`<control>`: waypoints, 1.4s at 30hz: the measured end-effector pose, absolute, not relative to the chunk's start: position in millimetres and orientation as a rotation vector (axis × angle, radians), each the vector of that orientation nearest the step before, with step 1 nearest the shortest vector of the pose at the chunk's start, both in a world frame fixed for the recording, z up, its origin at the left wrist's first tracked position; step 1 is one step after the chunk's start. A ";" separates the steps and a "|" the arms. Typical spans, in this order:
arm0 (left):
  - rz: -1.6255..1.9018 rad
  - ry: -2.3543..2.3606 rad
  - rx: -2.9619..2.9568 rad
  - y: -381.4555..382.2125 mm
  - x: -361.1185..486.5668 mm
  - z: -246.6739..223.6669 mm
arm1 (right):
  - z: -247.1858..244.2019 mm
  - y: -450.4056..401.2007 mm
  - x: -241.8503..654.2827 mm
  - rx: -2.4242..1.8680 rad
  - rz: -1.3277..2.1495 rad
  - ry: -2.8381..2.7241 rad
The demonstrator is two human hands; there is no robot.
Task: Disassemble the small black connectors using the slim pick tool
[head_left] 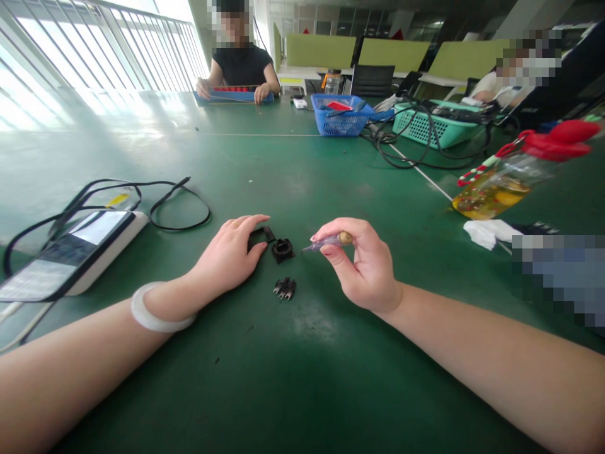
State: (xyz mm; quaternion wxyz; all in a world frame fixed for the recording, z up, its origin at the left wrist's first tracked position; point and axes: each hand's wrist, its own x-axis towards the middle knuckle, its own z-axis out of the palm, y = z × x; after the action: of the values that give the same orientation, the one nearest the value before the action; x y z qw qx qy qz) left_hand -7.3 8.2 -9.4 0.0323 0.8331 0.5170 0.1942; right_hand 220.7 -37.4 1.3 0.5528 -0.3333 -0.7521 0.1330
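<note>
My left hand (231, 252) rests on the green table, thumb and fingers stretched apart. Between its thumb and fingertips is a flat black piece (267, 234), partly hidden by the hand; whether they touch it I cannot tell. Just right of the thumb sits a black plastic housing (282, 250) with a round opening. My right hand (362, 261) pinches a small screwdriver (328, 242) with a translucent purplish handle, its thin tip pointing left toward the housing, a short gap away. Nearer to me lie several small black parts with metal prongs (285, 288), grouped together.
A white device with a screen (75, 252) and black cable (182, 224) lie at left. At right are a red-lidded bottle (515, 176) and white cloth (489, 233). Farther back stand a blue basket (341, 123) and green basket (425, 129). A person (241, 66) sits opposite.
</note>
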 end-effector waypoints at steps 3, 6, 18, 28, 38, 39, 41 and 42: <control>0.629 1.587 2.532 8.6 -7.1 -9.3 | 2.9 -36.7 220.2 -0.819 0.297 -1.785; 0.748 1.565 2.459 5.4 -5.2 -4.8 | 3.3 -36.8 220.0 -0.832 0.296 -1.779; 0.731 1.195 2.574 -5.3 1.6 0.2 | 2.4 -38.4 220.7 -0.840 0.301 -1.783; 0.722 0.978 2.661 -8.8 0.7 9.5 | 2.0 -39.0 221.0 -0.846 0.300 -1.777; 0.311 0.462 2.835 -11.9 -3.4 16.4 | 4.1 -39.4 220.9 -0.842 0.284 -1.790; 0.344 0.468 2.833 -11.4 -3.4 14.9 | 4.5 -39.4 220.9 -0.838 0.278 -1.793; 0.493 0.523 2.795 -10.3 -4.1 11.4 | 5.0 -39.2 220.9 -0.835 0.270 -1.799; 0.590 0.588 2.753 -9.7 -4.6 9.6 | 5.0 -39.1 220.8 -0.835 0.269 -1.801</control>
State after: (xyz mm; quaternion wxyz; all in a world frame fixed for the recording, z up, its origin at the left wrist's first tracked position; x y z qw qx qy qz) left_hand -4.6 -9.7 9.6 0.1325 0.9487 0.2027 0.2032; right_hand 220.8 -39.1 5.0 0.5389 -0.3513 -0.7573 0.1131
